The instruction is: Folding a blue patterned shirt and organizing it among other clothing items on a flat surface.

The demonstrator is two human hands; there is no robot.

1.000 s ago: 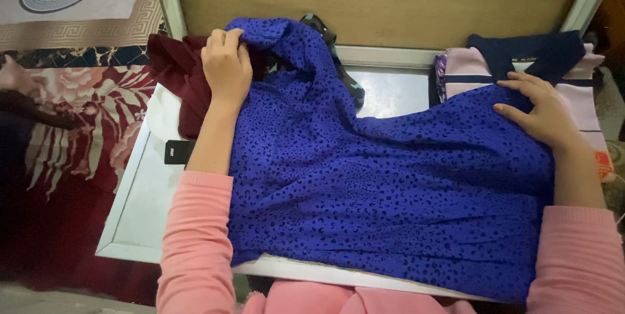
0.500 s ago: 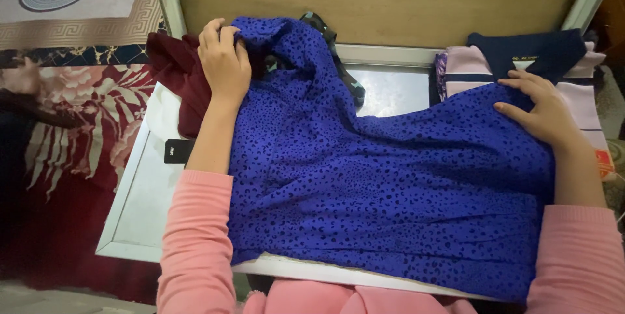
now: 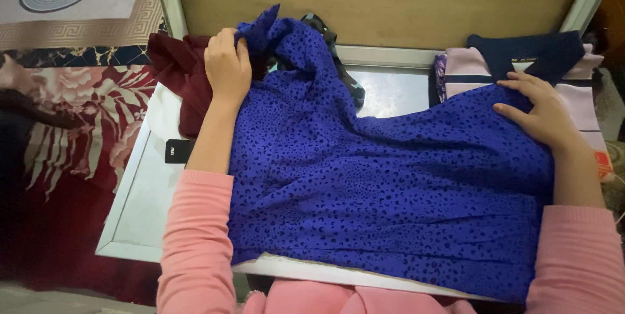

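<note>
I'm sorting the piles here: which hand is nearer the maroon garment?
Left. The left hand grips the blue spotted garment right beside the maroon garment; the right hand presses the blue fabric far across.

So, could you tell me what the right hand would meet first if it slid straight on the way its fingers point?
The right hand points up-left along the blue spotted garment; probably the navy collar of the folded pink-and-navy top.

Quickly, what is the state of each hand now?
Left hand: closed, gripping the blue spotted garment.
Right hand: open, flat on the same garment.
</note>
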